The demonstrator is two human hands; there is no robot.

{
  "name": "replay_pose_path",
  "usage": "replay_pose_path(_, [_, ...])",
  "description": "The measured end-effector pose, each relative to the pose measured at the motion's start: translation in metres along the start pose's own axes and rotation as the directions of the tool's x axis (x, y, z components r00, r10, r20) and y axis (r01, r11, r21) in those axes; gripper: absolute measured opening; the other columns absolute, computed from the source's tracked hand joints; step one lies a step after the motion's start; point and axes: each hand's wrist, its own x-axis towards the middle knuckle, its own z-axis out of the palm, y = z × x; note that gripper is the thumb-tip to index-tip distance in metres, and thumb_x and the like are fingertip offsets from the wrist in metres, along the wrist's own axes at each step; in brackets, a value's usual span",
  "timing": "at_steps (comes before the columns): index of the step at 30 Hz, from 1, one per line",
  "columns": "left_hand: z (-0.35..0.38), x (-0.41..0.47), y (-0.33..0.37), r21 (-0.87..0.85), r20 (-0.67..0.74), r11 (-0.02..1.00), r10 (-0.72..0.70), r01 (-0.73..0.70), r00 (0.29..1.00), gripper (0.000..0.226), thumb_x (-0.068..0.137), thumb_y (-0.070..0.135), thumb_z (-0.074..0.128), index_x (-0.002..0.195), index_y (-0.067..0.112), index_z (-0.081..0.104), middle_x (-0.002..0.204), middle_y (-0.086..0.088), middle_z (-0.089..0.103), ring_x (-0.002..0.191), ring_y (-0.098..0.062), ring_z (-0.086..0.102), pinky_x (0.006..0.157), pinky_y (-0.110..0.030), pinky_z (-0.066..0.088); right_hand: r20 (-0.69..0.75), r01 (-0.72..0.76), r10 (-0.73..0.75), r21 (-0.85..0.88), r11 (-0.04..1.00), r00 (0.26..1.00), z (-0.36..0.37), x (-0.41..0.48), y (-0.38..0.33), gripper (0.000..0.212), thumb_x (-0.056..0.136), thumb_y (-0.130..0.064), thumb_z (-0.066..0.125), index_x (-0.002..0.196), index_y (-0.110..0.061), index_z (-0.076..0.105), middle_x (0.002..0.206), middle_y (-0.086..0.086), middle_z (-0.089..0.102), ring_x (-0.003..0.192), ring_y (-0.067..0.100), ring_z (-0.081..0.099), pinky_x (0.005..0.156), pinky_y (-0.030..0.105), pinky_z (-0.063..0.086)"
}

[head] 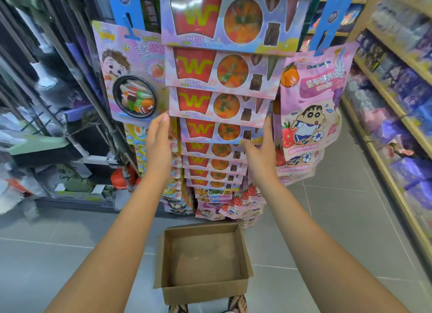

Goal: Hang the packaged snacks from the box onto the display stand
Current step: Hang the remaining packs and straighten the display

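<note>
Reaching up with both bare hands to the hanging column of snack packs: left hand [159,142] lying flat and open-fingered at the 9 o'clock edge of the column, fingertips [165,118] touching the lower left corner of the third pack from the top [218,106], nothing clasped in the palm. Right hand [259,146] spreading loose at the 3 o'clock edge, thumb and fingers resting against the right side of the fourth pack [219,130], not closing round it so far as can be seen. Hanging in one overlapping line down the display stand [334,16], these pink-and-lilac cards with a red W cup and a round orange sweet, biggest at 12 o'clock and shrinking toward the floor. Dangling at 9 o'clock of the column, a pink pack with a cartoon child and a black bowl [133,74]; at 3 o'clock, a pink bag with a cartoon footballer and strawberries [311,102]. Sitting on the grey tile floor [58,254] at 6 o'clock, directly under the forearms, the open cardboard box [203,287], its bare brown bottom showing, with sandalled toes [237,304] peeping just below it. Running along 3 o'clock, wooden shelves of blue and purple packets [402,83]; crowding 9 o'clock, a rack of mops and brooms [46,116].
</note>
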Motion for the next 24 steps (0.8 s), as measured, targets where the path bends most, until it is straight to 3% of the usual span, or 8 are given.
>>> replay_pose_path(4, [-0.001,0.001,0.005,-0.013,0.025,1.0,-0.014,0.015,1.0,0.022,0.1,0.043,0.04,0.117,0.035,0.051,0.121,0.015,0.055,0.122,-0.012,0.052,0.093,-0.027,0.041,0.032,0.002,-0.004,0.072,0.997,0.999,-0.001,0.0,-0.007,0.075,0.091,-0.005,0.055,0.151,-0.035,0.02,0.138,-0.021,0.041,0.118,0.008,0.053,0.075,0.004,0.042])
replay_pose_path(9, [-0.004,-0.004,0.008,-0.046,0.034,0.999,-0.02,0.021,0.999,0.016,0.1,0.041,0.041,0.112,0.038,0.051,0.124,0.011,0.053,0.123,-0.014,0.051,0.1,-0.03,0.041,0.076,0.036,-0.04,0.055,0.998,0.996,-0.004,-0.001,0.004,0.078,0.091,-0.009,0.057,0.152,-0.038,0.019,0.15,-0.012,0.039,0.119,0.014,0.055,0.086,0.014,0.047])
replay_pose_path(11, [-0.005,-0.006,0.008,-0.043,0.04,0.999,-0.01,0.011,0.999,0.019,0.1,0.042,0.041,0.116,0.038,0.05,0.127,0.01,0.051,0.123,-0.013,0.05,0.101,-0.029,0.041,0.091,0.05,-0.054,0.048,0.998,0.994,-0.003,-0.002,0.007,0.08,0.087,-0.015,0.06,0.15,-0.043,0.019,0.15,-0.01,0.04,0.125,0.023,0.052,0.096,0.028,0.048])
replay_pose_path(14, [-0.008,-0.005,0.007,-0.018,0.04,1.0,0.012,-0.011,0.999,0.023,0.1,0.041,0.041,0.119,0.034,0.052,0.127,0.011,0.052,0.119,-0.008,0.05,0.096,-0.026,0.041,0.112,0.074,-0.08,0.06,0.995,0.991,-0.001,-0.006,0.004,0.088,0.078,-0.023,0.061,0.145,-0.055,0.015,0.153,-0.016,0.034,0.127,0.021,0.051,0.103,0.048,0.047])
replay_pose_path(17, [-0.01,-0.002,0.004,0.044,0.045,0.998,0.038,-0.04,0.998,0.033,0.099,0.041,0.044,0.126,0.027,0.057,0.127,0.013,0.057,0.118,-0.004,0.052,0.101,-0.027,0.039,0.086,0.1,-0.106,0.068,0.993,0.991,-0.004,-0.003,0.005,0.085,0.082,-0.02,0.06,0.146,-0.053,0.015,0.153,-0.014,0.034,0.127,0.017,0.051,0.101,0.044,0.048])
replay_pose_path(20, [-0.004,-0.003,0.003,0.137,0.07,0.99,0.03,-0.039,0.997,0.044,0.099,0.042,0.042,0.138,0.02,0.049,0.138,0.005,0.052,0.126,-0.011,0.047,0.103,-0.029,0.037,0.058,0.091,-0.096,0.087,0.992,0.994,-0.006,0.001,0.01,0.082,0.088,-0.009,0.055,0.149,-0.046,0.016,0.149,-0.01,0.041,0.108,0.027,0.058,0.083,0.03,0.056])
replay_pose_path(22, [0.001,-0.001,0.004,0.196,0.077,0.98,0.019,-0.033,0.997,0.046,0.099,0.044,0.042,0.14,0.023,0.043,0.141,0.004,0.047,0.127,-0.013,0.045,0.104,-0.036,0.038,0.056,0.084,-0.088,0.081,0.993,0.995,-0.004,0.004,0.011,0.082,0.088,-0.008,0.055,0.149,-0.046,0.015,0.15,-0.009,0.041,0.104,0.031,0.058,0.085,0.037,0.056])
replay_pose_path(24, [0.003,0.002,0.005,0.234,0.092,0.971,0.015,-0.037,0.996,0.048,0.098,0.045,0.043,0.141,0.024,0.04,0.14,0.003,0.047,0.128,-0.016,0.045,0.105,-0.041,0.04,0.057,0.084,-0.088,0.074,0.994,0.994,-0.003,0.005,0.011,0.082,0.087,-0.01,0.056,0.149,-0.046,0.015,0.15,-0.008,0.04,0.104,0.022,0.062,0.095,0.041,0.053])
